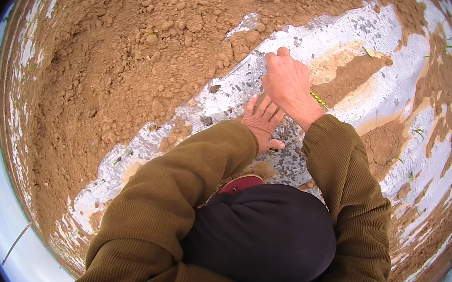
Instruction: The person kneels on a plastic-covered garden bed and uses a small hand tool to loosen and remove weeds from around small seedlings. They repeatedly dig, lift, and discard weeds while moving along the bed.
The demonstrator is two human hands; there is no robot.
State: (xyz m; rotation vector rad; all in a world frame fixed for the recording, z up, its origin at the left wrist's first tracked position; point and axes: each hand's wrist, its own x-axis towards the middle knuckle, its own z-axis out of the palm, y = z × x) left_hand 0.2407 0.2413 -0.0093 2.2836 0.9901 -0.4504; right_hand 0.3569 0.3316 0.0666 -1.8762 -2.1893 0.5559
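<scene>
My left hand [262, 124] lies palm down with its fingers spread on a sheet of plastic mulch film [232, 83] that covers the soil. Just above and to the right of it, my right hand [286, 79] is curled into a fist at the film's upper edge. Whether its fingers pinch the film or something else is hidden. A yellow-green and black cord [319, 99] shows at the right wrist. Water drops and dark specks mark the film, and small holes [214, 88] show in it beside the hands.
Loose, cloddy brown soil [136, 47] borders the film on the left. Bare soil strips and more film with small green seedlings [418, 132] lie to the right. My bent knee [261, 233] and a red shoe [242, 183] are close below my hands.
</scene>
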